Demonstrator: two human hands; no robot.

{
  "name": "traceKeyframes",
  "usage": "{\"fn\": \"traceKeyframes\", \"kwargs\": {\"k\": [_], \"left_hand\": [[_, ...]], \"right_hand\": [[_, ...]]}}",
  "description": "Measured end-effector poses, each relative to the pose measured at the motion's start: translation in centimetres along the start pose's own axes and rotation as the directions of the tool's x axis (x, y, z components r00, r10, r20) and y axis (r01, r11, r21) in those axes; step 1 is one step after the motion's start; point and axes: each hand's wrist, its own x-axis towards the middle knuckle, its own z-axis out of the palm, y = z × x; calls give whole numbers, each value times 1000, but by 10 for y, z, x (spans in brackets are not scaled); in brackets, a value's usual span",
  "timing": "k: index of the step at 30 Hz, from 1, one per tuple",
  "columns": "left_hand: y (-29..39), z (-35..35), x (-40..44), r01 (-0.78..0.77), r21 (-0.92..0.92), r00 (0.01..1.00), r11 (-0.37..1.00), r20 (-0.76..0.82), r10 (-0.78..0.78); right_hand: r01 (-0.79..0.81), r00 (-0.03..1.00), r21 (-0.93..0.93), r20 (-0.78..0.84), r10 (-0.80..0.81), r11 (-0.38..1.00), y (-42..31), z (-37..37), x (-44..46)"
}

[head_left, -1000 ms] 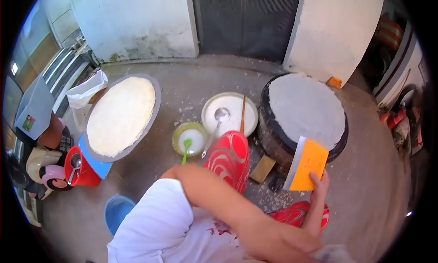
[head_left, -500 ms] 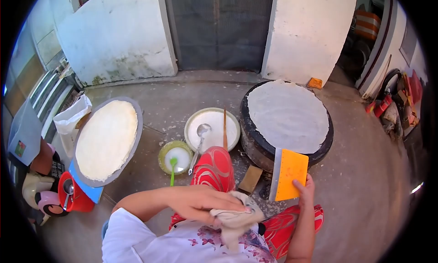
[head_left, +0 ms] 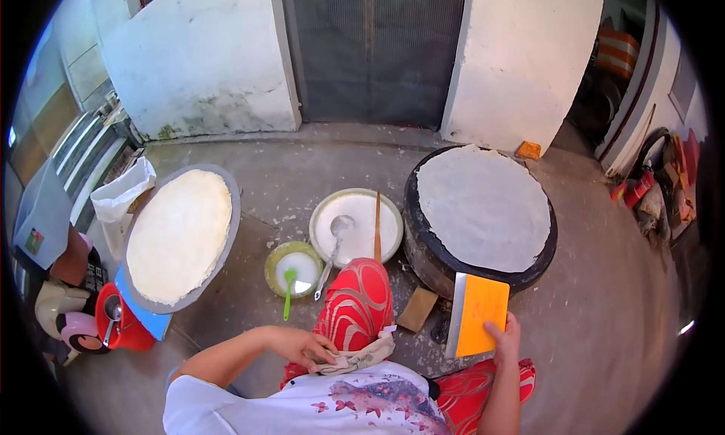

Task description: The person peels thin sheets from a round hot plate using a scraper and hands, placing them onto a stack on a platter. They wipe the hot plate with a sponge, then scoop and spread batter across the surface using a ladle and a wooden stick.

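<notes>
Right hand [head_left: 507, 338]: closed on the lower right edge of an orange scraper [head_left: 481, 314], thumb across its near face, pale blade edge turned to the left; scraper tilted slightly, at the near side of the round black griddle [head_left: 545, 267], its top overlapping the griddle's wall in this view, contact between the two not possible to tell. Left hand [head_left: 306, 348]: palm down, fingers loosely bent over a crumpled beige cloth [head_left: 361, 358] on the lap, touching it; whether it grips the cloth or merely rests there, cannot tell. On the griddle, a thin greyish sheet [head_left: 483, 208], ragged at the edge, covering most of the top. Just left of the griddle, on the concrete floor [head_left: 604, 299], a wide basin [head_left: 314, 235] of white liquid, a metal ladle [head_left: 341, 225] and a wooden stick [head_left: 377, 231] leaning in it. Beside that, a smaller green bowl [head_left: 269, 270], whitish liquid inside, bright green utensil [head_left: 290, 280] standing in it. Farther left, a grey round tray [head_left: 232, 235] bearing a pale flatbread [head_left: 179, 235]; red bucket [head_left: 136, 331] near its lower edge, another ladle inside. Small brownish block [head_left: 418, 309] between left knee and scraper
</notes>
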Motion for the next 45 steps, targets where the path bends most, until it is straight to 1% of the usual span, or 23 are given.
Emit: {"fn": "traceKeyframes", "kwargs": {"k": [6, 8, 9, 10, 12, 13, 15, 16, 17, 18, 19, 21, 23, 26, 27, 28, 31, 33, 37, 38, 40, 43, 45], "left_hand": [[9, -35, 1, 74, 49, 996, 996, -61, -71], [23, -48, 3, 183, 50, 916, 982, -372, -152], [22, -53, 5, 182, 56, 884, 982, -447, -138], [24, -59, 9, 185, 62, 890, 981, -434, -140], [32, -71, 20, 136, -13, 762, 991, -638, -112], [37, -77, 26, 118, 54, 727, 992, -685, -49], [34, -90, 39, 93, 118, 711, 989, -703, 17], [33, -95, 45, 71, 180, 679, 981, -729, 84], [36, -100, 53, 65, 197, 658, 978, -745, 107], [36, -106, 61, 64, 196, 671, 979, -734, 103], [33, -112, 70, 41, 209, 650, 977, -748, 133], [38, -124, 87, 40, 190, 639, 981, -759, 122], [33, -138, 109, 14, 208, 642, 978, -751, 151], [16, -159, 150, -33, 312, 629, 950, -732, 262], [14, -165, 163, 32, 361, 641, 932, -723, 258], [14, -170, 177, 59, 479, 636, 876, -694, 336], [-6, -186, 223, 18, 570, 659, 822, -624, 419], [-11, -192, 251, 63, 692, 773, 719, -490, 404], [-27, -193, 295, 67, 785, 852, 616, -366, 374], [-31, -193, 303, 66, 782, 853, 620, -366, 371], [-34, -194, 317, 149, 839, 862, 524, -370, 346], [-32, -199, 326, 181, 780, 868, 599, -413, 276], [-36, -202, 332, 177, 757, 845, 629, -445, 298]], "right_hand": [[2, 1000, 55, -7, -2, 999, 9, -9, 2], [-9, 1000, 55, -9, 9, 998, 0, -9, -1], [-16, 1000, 52, -9, 16, 999, -4, -8, -3], [-22, 1000, 61, -20, 23, 998, -8, -9, -4], [7, 1000, -12, -9, -7, 1000, -13, -10, -4], [-1, 1000, -6, -22, 1, 1000, -11, -11, -2], [177, 984, -148, 55, -171, 973, -7, -12, 4], [162, 987, -146, 41, -158, 976, -11, -12, 5], [239, 971, -337, 62, -232, 911, -18, -9, 7], [303, 950, -511, 100, -295, 804, -24, -4, 9], [287, 955, -511, 87, -283, 810, -25, 0, 14], [392, 887, -647, 77, -455, 655, -17, 8, 27], [544, 764, -700, 185, -618, 463, -5, 11, 42], [584, 719, -757, 315, -620, 293, -3, 19, 54], [592, 707, -766, 342, -619, 252, -1, 21, 56], [605, 688, -768, 374, -622, 208, 0, 23, 59], [619, 665, -772, 418, -619, 143, 7, 27, 64], [604, 673, -785, 411, -616, 136, 11, 28, 66], [592, 647, -803, 422, -635, 70, 17, 30, 77], [591, 651, -804, 423, -631, 71, 17, 32, 81], [558, 664, -829, 416, -621, 41, 16, 36, 94], [553, 636, -831, 376, -674, 58, 10, 39, 117], [538, 633, -840, 349, -691, 69, 5, 39, 118]]}}
